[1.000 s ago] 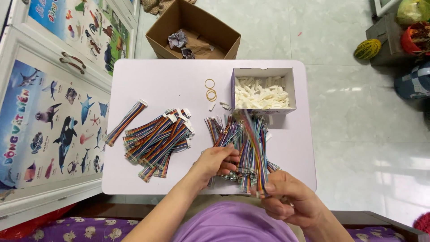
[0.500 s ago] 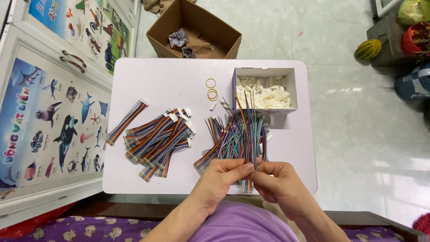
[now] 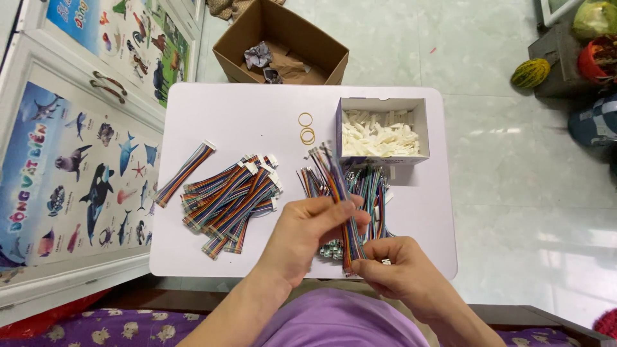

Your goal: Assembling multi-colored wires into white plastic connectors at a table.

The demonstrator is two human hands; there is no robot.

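While both hands meet low over the table point(image 3: 193, 103), one rainbow cable point(image 3: 339, 193) runs between them, its long axis pointing away from the person toward the white box point(image 3: 382, 106) of connectors. The right hand point(image 3: 398, 273) pinches its near end between closed fingers; the left hand point(image 3: 312, 234) grips it higher up, fingers curled across the strip. The far end rises free above the loose pile point(image 3: 369, 193). Finished cables point(image 3: 231, 196) lie well left.
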